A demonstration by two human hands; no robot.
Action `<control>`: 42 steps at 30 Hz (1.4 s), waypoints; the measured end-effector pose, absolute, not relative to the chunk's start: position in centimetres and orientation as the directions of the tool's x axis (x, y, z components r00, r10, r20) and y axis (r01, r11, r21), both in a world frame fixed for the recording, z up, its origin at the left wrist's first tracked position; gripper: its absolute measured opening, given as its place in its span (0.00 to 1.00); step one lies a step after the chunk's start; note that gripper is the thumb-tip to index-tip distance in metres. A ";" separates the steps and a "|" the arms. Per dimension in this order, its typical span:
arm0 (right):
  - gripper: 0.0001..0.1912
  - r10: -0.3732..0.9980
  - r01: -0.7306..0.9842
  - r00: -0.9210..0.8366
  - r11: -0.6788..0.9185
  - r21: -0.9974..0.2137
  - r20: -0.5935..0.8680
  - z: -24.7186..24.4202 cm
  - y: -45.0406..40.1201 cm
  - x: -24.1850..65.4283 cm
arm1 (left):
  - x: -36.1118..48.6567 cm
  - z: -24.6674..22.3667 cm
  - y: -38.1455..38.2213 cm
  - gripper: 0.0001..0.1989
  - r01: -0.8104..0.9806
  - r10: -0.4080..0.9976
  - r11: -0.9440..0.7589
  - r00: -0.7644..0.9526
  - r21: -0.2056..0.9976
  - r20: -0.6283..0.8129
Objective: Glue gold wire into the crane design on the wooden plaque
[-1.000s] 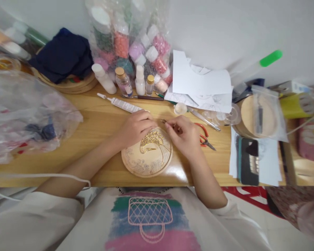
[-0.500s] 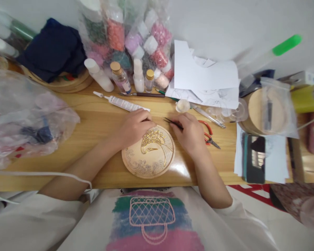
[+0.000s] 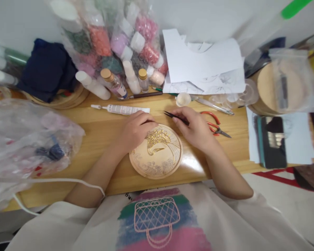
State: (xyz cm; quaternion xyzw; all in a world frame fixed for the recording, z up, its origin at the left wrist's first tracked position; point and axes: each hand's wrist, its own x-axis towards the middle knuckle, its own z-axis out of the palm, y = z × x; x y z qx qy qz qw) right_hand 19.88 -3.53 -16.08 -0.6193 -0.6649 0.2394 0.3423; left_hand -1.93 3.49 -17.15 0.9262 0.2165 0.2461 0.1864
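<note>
A round wooden plaque lies on the table in front of me, with a gold-outlined bird and line-drawn waves on its face. My left hand grips its upper left rim with fingers curled; the fingertips are partly hidden. Just off the plaque's upper right side, my right hand is closed around black tweezers. Their tips point left, above the plaque's top edge, and seem to hold nothing I can make out. Beyond the left hand lies a white glue tube. Orange-handled pliers lie right of my right hand.
A small white cup, a pen-like tool and paper sheets are behind the hands. Bottles and bagged jars line the wall. A plastic bag and white cable lie left, a phone right.
The whole view has shifted and tilted. My right hand has turned a little away from the plaque, so more of the tweezers shows. The left hand keeps its place on the rim.
</note>
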 end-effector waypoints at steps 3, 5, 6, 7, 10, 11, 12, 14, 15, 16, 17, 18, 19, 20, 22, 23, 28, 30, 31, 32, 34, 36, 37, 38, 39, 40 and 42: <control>0.09 0.998 0.668 0.041 0.009 -0.744 0.049 -14.9 -4.0 19.5 | -1.8 -17.4 3.4 0.14 0.254 0.433 -0.876 0.788 0.410 0.438; 0.09 0.997 0.703 0.054 -0.080 -0.706 -0.058 -14.0 -4.4 19.2 | -1.7 -17.6 3.1 0.12 0.254 0.438 -0.875 0.780 0.412 0.448; 0.09 0.993 0.717 0.055 -0.115 -0.687 -0.109 -13.7 -4.7 19.1 | -1.7 -17.6 3.0 0.11 0.256 0.443 -0.873 0.773 0.416 0.454; 0.10 0.987 0.727 0.055 -0.142 -0.671 -0.150 -13.5 -5.0 19.0 | -1.8 -17.6 2.8 0.11 0.262 0.453 -0.868 0.766 0.422 0.456; 0.10 0.979 0.732 0.080 -0.186 -0.656 -0.189 -13.9 -5.6 18.9 | -1.9 -17.5 2.3 0.11 0.297 0.494 -0.845 0.751 0.444 0.439; 0.09 0.980 0.727 0.087 -0.184 -0.662 -0.176 -14.2 -5.7 18.9 | -2.0 -17.4 2.2 0.11 0.308 0.504 -0.838 0.752 0.450 0.424; 0.08 0.984 0.720 0.093 -0.174 -0.672 -0.154 -14.5 -5.8 18.9 | -2.1 -17.3 2.0 0.11 0.314 0.509 -0.833 0.757 0.455 0.410; 0.06 0.990 0.700 0.099 -0.141 -0.700 -0.100 -15.1 -6.0 18.9 | -2.3 -16.9 1.8 0.12 0.312 0.507 -0.828 0.773 0.466 0.382; 0.05 0.992 0.690 0.101 -0.126 -0.713 -0.077 -15.4 -6.0 18.9 | -2.3 -16.8 1.7 0.12 0.315 0.509 -0.821 0.780 0.476 0.364; 0.05 0.993 0.682 0.103 -0.114 -0.722 -0.058 -15.5 -6.1 18.9 | -2.4 -16.6 1.6 0.13 0.322 0.518 -0.810 0.785 0.490 0.341; 0.04 0.993 0.676 0.106 -0.106 -0.729 -0.046 -15.6 -6.1 18.9 | -2.4 -16.4 1.5 0.13 0.335 0.534 -0.792 0.785 0.510 0.314; 0.04 0.993 0.672 0.110 -0.101 -0.734 -0.036 -15.7 -6.2 18.9 | -2.4 -16.3 1.5 0.14 0.353 0.555 -0.770 0.782 0.532 0.283; 0.03 0.993 0.669 0.115 -0.099 -0.737 -0.028 -15.7 -6.2 18.9 | -2.4 -16.2 1.4 0.15 0.372 0.574 -0.748 0.778 0.550 0.254; 0.03 0.992 0.665 0.122 -0.097 -0.741 -0.021 -15.6 -6.3 18.8 | -2.4 -16.2 1.3 0.15 0.389 0.590 -0.733 0.772 0.557 0.237; 0.04 0.990 0.646 0.140 -0.094 -0.757 -0.003 -15.5 -6.4 18.8 | -2.3 -16.2 1.2 0.16 0.418 0.601 -0.737 0.765 0.531 0.233; 0.05 0.989 0.632 0.148 -0.089 -0.770 0.006 -15.5 -6.5 18.7 | -2.3 -16.2 1.2 0.16 0.427 0.597 -0.752 0.765 0.503 0.243; 0.08 0.972 0.563 0.225 -0.077 -0.823 0.062 -15.8 -7.1 18.7 | -2.2 -16.1 1.1 0.14 0.393 0.541 -0.814 0.781 0.427 0.313; 0.07 0.965 0.558 0.252 -0.081 -0.826 0.076 -15.8 -7.4 18.6 | -2.3 -15.9 1.2 0.14 0.386 0.544 -0.810 0.775 0.441 0.322; 0.07 0.962 0.564 0.260 -0.083 -0.822 0.082 -15.7 -7.5 18.6 | -2.3 -15.8 1.2 0.15 0.388 0.551 -0.804 0.770 0.450 0.321; 0.07 0.960 0.575 0.265 -0.085 -0.814 0.087 -15.6 -7.7 18.6 | -2.3 -15.6 1.3 0.15 0.390 0.557 -0.799 0.766 0.457 0.321; 0.07 0.958 0.607 0.268 -0.088 -0.789 0.100 -15.2 -7.9 18.5 | -2.3 -15.3 1.5 0.15 0.385 0.559 -0.795 0.766 0.469 0.318; 0.07 0.958 0.642 0.263 -0.083 -0.762 0.118 -14.8 -8.2 18.5 | -2.3 -15.0 1.6 0.14 0.379 0.550 -0.799 0.774 0.467 0.313; 0.07 0.959 0.658 0.256 -0.077 -0.749 0.126 -14.6 -8.3 18.4 | -2.3 -14.9 1.7 0.14 0.379 0.543 -0.805 0.781 0.457 0.307; 0.07 0.960 0.674 0.246 -0.071 -0.735 0.133 -14.4 -8.4 18.4 | -2.3 -14.8 1.7 0.15 0.380 0.534 -0.812 0.790 0.442 0.302; 0.07 0.961 0.688 0.239 -0.066 -0.723 0.139 -14.2 -8.5 18.3 | -2.2 -14.7 1.8 0.15 0.380 0.524 -0.821 0.798 0.426 0.297; 0.08 0.962 0.697 0.234 -0.064 -0.714 0.142 -14.1 -8.5 18.3 | -2.2 -14.7 1.9 0.15 0.378 0.513 -0.830 0.806 0.410 0.296; 0.09 0.962 0.703 0.233 -0.067 -0.708 0.140 -13.9 -8.7 18.2 | -2.2 -14.7 2.0 0.15 0.367 0.494 -0.844 0.816 0.390 0.301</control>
